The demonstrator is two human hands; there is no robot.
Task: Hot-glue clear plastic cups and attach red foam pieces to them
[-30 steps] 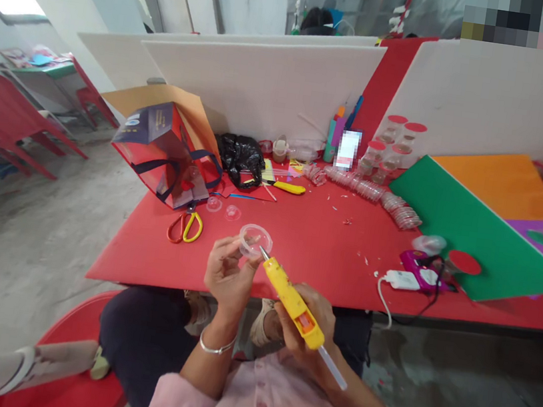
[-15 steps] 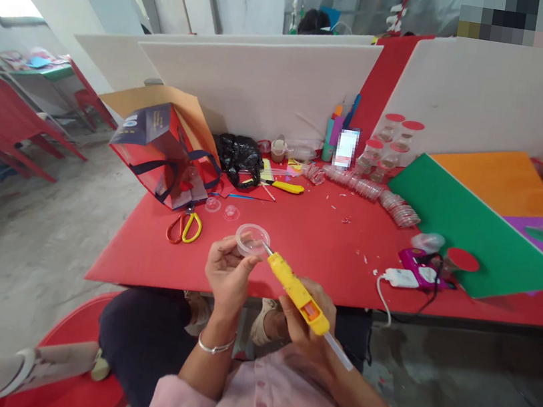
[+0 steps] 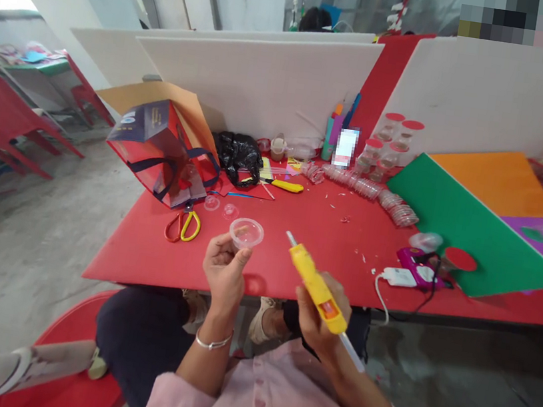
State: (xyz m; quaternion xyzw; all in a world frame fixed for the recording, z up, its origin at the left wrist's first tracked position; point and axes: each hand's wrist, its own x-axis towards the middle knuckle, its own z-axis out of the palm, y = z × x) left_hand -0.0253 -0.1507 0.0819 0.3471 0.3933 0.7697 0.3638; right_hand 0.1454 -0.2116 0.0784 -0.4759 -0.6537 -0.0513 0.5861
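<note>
A small round clear plastic cup (image 3: pixel 247 234) is pinched between the thumb and fingers of my left hand (image 3: pixel 226 268), above the front part of the red table. To its right, my right hand (image 3: pixel 321 311) is wrapped round a yellow glue gun (image 3: pixel 314 280). The gun's nozzle points up and left, apart from the cup, and a white glue stick (image 3: pixel 352 351) sticks out of its rear. Two small clear plastic pieces (image 3: pixel 230 211) lie on the table behind the cup.
Scissors (image 3: pixel 182 226) and a paper bag (image 3: pixel 158 147) stand left on the red table (image 3: pixel 128 251). Behind are a black plastic bag (image 3: pixel 238 157), a yellow cutter (image 3: pixel 287 186) and stacked clear cups (image 3: pixel 369 187). At right are a power strip (image 3: pixel 417 268) and a green board (image 3: pixel 469 231).
The glue gun in my right hand has moved right and away from the cup, its nozzle now clear of the rim. My left hand with the cup has shifted slightly left.
</note>
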